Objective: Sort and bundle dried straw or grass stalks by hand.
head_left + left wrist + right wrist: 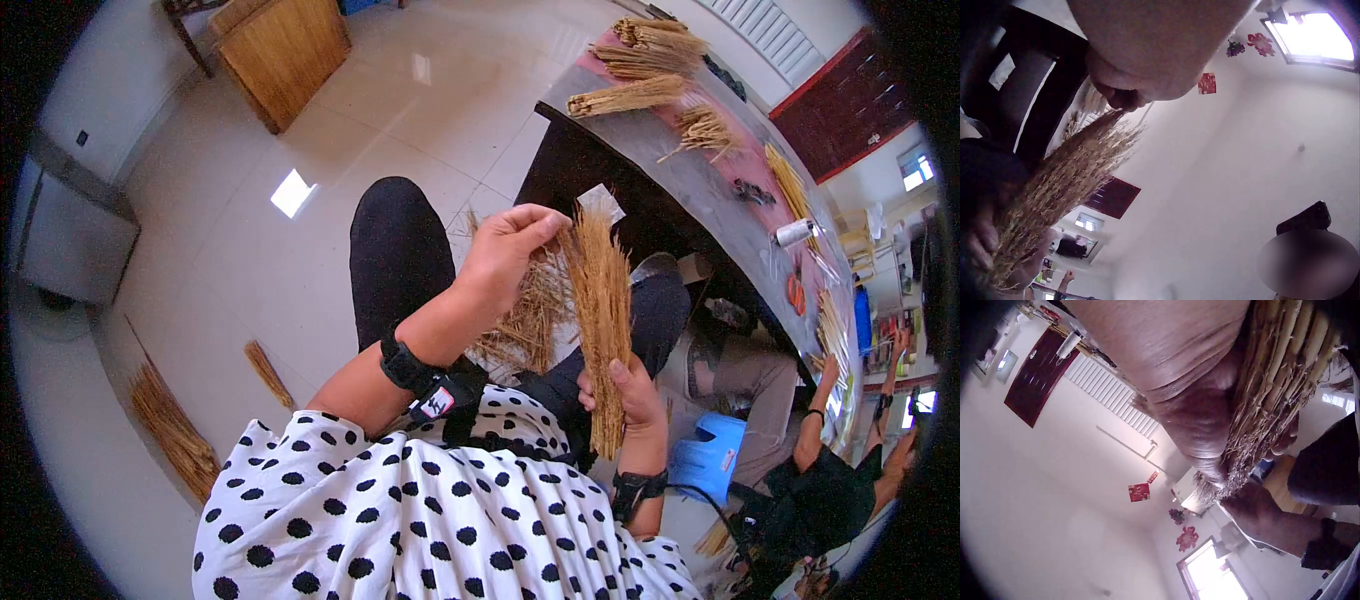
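Note:
A bundle of dried straw stalks stands nearly upright in front of my lap, its feathery tips upward in the head view. My right hand grips the bundle near its lower end, fingers and thumb wrapped around it. At the top, my left hand pinches thin tips at the bundle's side between thumb and forefinger. The left wrist view shows those fingers right at the tips. Thick stalks pass through my right palm in the right wrist view. Loose straw lies below, between my knees.
On the long table at the right lie several straw bundles and a white spool. A blue plastic stool stands by my right side, near another person. More straw lies on the floor at left.

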The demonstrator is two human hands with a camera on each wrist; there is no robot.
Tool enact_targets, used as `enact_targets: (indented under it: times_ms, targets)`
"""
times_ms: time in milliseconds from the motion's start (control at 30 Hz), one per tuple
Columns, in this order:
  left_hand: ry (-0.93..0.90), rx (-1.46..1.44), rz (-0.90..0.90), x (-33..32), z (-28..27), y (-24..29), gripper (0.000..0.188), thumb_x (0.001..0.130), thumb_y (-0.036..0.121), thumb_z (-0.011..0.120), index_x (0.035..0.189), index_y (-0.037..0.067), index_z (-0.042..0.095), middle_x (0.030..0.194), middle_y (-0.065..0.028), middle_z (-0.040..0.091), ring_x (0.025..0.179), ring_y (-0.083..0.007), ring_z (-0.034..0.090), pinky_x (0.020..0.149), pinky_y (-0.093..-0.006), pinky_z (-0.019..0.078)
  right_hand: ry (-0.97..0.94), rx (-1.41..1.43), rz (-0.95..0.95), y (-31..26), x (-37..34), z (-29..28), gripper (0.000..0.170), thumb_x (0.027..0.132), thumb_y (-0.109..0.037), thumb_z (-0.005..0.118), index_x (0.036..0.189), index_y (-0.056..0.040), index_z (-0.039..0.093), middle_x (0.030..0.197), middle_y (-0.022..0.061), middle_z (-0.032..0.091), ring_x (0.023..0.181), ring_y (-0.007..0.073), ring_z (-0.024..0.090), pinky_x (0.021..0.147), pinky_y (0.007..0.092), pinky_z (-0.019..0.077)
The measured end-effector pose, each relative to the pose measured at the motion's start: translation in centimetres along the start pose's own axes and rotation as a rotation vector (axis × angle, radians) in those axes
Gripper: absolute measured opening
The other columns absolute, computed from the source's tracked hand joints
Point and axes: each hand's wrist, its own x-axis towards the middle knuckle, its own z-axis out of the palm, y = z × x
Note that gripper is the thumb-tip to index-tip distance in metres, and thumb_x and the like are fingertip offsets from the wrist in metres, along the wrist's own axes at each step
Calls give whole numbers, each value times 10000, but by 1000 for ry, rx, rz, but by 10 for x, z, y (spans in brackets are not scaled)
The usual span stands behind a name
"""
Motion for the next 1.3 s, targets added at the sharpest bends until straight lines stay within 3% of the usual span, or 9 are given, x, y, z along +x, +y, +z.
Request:
enact_targets:
  times_ms: [200, 333, 400, 567, 767, 900, 1067, 1200, 1300]
  targets:
    - [163, -86, 135, 8, -12, 16, 205, 949, 183, 516, 907, 14, 625, 740, -33, 604, 626, -119, 535, 600, -247, 440, -100, -12, 37, 3, -3, -11, 530, 847, -414, 642, 1131, 1, 477, 765, 107, 541, 636, 188, 530, 518, 310, 465]
    - [-3, -28, 68, 11, -23, 14, 382, 991, 340, 397, 938, 33, 619, 821, -60, 624, 701, -139, 565, 620, -267, 449, -105, 35, 68, 8, -6, -20, 543, 841, -430, 643, 1142, -10, 476, 761, 102, 534, 632, 183, 522, 520, 309, 464]
    - [24, 83, -149, 6, -10, 3, 427, 983, 394, 389, 987, 29, 611, 927, -75, 631, 795, -148, 589, 668, -286, 460, -105, 40, 94, 9, -7, -21, 562, 831, -448, 648, 1145, -15, 475, 749, 100, 529, 630, 182, 520, 520, 301, 460]
    - [-393, -205, -182, -3, 7, -23, 447, 917, 438, 531, 1143, 54, 559, 1054, -49, 601, 964, -143, 570, 820, -303, 464, -128, 73, 110, 9, -5, -13, 572, 827, -435, 657, 1157, -5, 473, 762, 106, 541, 644, 184, 529, 528, 296, 461]
    - [-223, -35, -143, -4, 11, -14, 199, 921, 167, 556, 1050, 15, 566, 922, -66, 643, 824, -155, 633, 740, -308, 536, -153, 45, 106, 9, -8, -7, 585, 822, -420, 667, 1171, 6, 471, 782, 102, 549, 654, 181, 531, 540, 297, 466]
    - [-238, -78, -117, -5, 17, -5, 172, 940, 178, 521, 980, 23, 583, 886, -70, 646, 838, -170, 630, 748, -329, 528, -141, -8, 96, 8, -7, -6, 581, 824, -431, 660, 1161, 4, 473, 773, 94, 550, 655, 175, 536, 544, 293, 468]
    - [-197, -199, 166, 24, -17, 17, 255, 974, 273, 439, 962, 52, 568, 951, -106, 644, 924, -212, 615, 793, -328, 479, -82, -53, 94, 16, -9, -14, 574, 823, -449, 657, 1133, 0, 479, 763, 87, 548, 624, 171, 540, 536, 283, 467]
    - [-17, -158, 85, 18, -19, 29, 329, 973, 353, 416, 1076, 69, 547, 1070, -109, 618, 1003, -220, 586, 839, -337, 448, -21, -60, 52, 15, -11, -20, 567, 819, -457, 660, 1110, -3, 484, 753, 79, 544, 589, 164, 538, 529, 276, 467]
    - [-17, 34, -178, 1, -10, 14, 461, 933, 411, 482, 1249, 75, 479, 1190, -93, 561, 1078, -207, 550, 870, -356, 439, 33, -70, 22, 13, -4, -15, 530, 829, -417, 662, 1123, -13, 484, 763, 79, 538, 607, 170, 536, 526, 288, 468]
